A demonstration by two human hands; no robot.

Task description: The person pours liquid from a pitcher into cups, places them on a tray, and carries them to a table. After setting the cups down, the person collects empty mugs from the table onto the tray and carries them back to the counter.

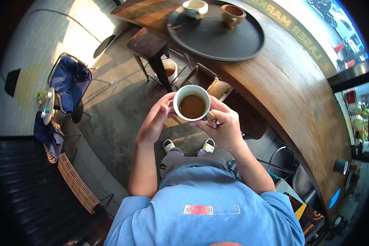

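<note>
A pale mug (198, 89) of brown coffee (192, 107) is held upright in front of my chest, above the floor. My right hand (223, 125) grips it at the handle, on the right side. Against the mug's left side rests my left hand (156, 119), its fingers curled around the wall and partly hidden behind it. Beyond the mug, a round dark tray (217, 46) sits on the wooden counter (295, 94). On that tray stand a cream cup (195, 9) and a brown cup (233, 16).
A wooden-topped stool (146, 43) and a white bucket (170, 65) with brownish liquid stand below the tray. The counter curves down my right side, with a dark green cup (340, 166) near its end. A blue-cushioned chair (71, 82) is at left.
</note>
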